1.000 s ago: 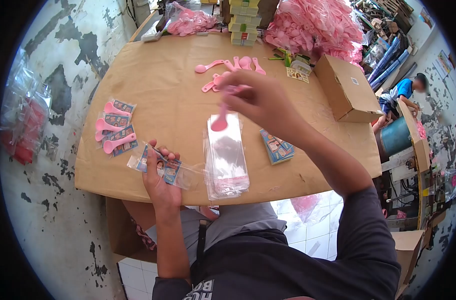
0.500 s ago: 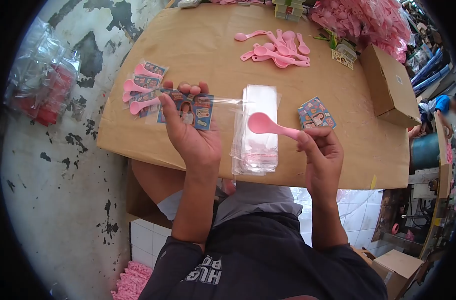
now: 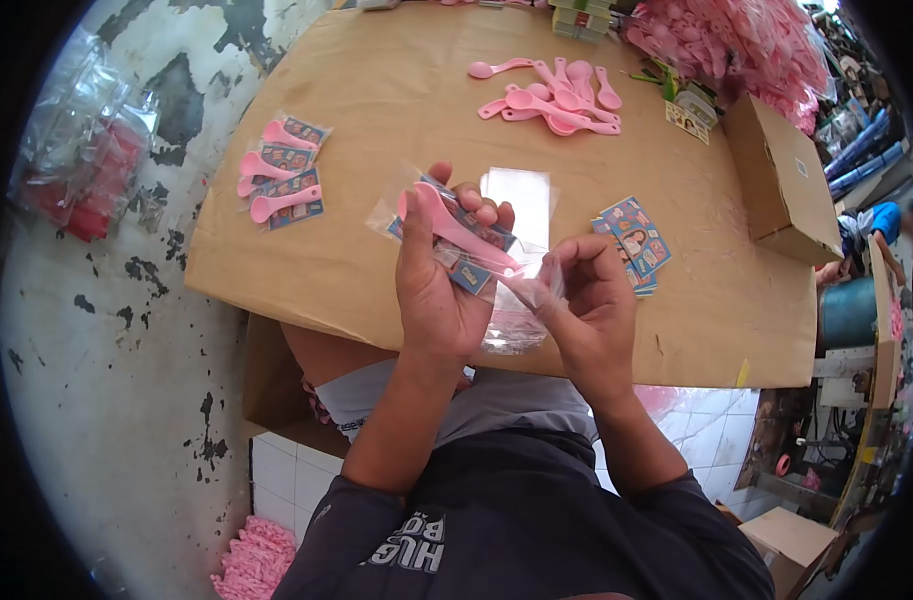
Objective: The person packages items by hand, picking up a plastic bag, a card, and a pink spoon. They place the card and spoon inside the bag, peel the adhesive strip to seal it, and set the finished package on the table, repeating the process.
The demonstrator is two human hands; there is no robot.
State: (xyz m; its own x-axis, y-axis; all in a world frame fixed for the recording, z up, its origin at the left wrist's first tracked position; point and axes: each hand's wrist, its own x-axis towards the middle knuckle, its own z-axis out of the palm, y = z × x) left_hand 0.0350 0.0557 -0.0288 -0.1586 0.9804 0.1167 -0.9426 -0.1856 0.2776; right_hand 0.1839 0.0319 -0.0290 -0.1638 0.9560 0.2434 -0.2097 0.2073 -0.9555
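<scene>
A clear plastic bag with a blue printed card (image 3: 470,276) and a pink spoon (image 3: 447,225) is in my left hand (image 3: 442,290), its thumb and fingers around the bag. My right hand (image 3: 592,315) pinches the bag's open end by the spoon's handle. Beneath my hands lies a stack of clear bags (image 3: 520,195). More printed cards (image 3: 637,240) are piled to the right. At the left, several bagged spoons with cards (image 3: 287,203) lie in a column.
Loose pink spoons (image 3: 562,100) are heaped at the table's (image 3: 377,100) back. A cardboard box (image 3: 782,185) stands on the right edge, near a large bag of pink spoons (image 3: 737,45). Clear bags hang on the left wall (image 3: 87,140). Another person (image 3: 882,220) is at the far right.
My right hand has moved left with the spoon, which now lies inside the bag over the card. My left hand has shifted right and tilted the bag.
</scene>
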